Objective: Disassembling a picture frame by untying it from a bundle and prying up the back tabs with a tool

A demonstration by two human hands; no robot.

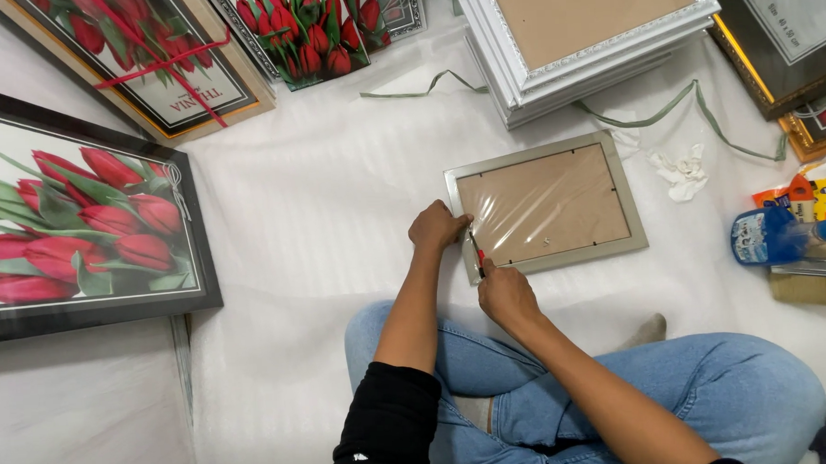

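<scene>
The small silver picture frame (547, 208) lies back-up on the white sheet (321, 226), just beyond the person's knees. The left hand (437, 227) presses curled fingers on its left edge. The right hand (505, 293) is closed around a red-handled tool (477, 253) set against that edge. Stacked white frames (589, 43) lie beyond; a tulip picture (74, 225) lies far left.

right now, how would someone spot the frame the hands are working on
On the white floor sheet, look just ahead of the seated person's knees. The small silver frame lies face down and plastic-wrapped, alone, unlike the stacked white frames behind it.
</scene>
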